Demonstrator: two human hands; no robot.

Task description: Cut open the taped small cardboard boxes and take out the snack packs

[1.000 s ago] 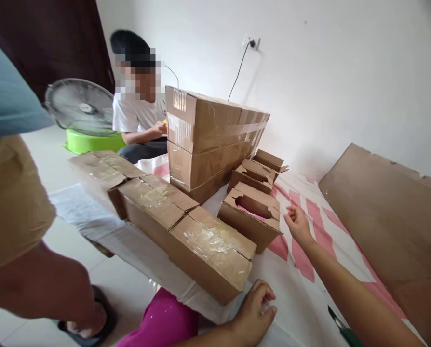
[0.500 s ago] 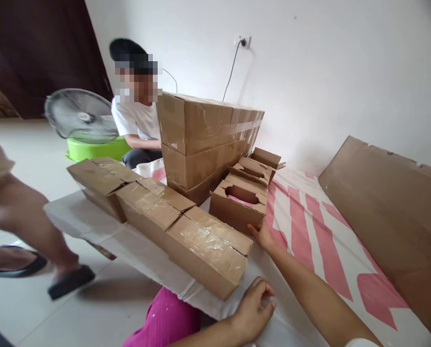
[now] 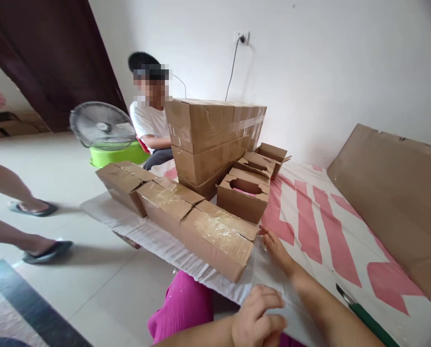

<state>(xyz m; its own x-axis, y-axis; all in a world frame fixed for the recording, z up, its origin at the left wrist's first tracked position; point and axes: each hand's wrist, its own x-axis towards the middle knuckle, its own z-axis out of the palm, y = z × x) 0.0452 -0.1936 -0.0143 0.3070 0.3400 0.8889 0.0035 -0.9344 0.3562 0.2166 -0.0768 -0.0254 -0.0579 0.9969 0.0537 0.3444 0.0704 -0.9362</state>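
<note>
Cardboard boxes [image 3: 215, 229] lined the left edge of a cloth-covered surface [image 3: 309, 231] before a white wall [image 3: 302, 77]. Left hand [image 3: 259, 315] and right hand [image 3: 276, 246] were apart, loosely curled; room opened rightward.

Brown cardboard box [image 3: 241, 205] standing upright on a pink-and-white cloth [image 3: 309, 226], top pierced by an oval cut-out, something pink [image 3: 244, 192] showing inside, three brown cartons [image 3: 161, 213] close in front, laid nearly end to end in a slanting row, tops shiny with clear tape
</note>
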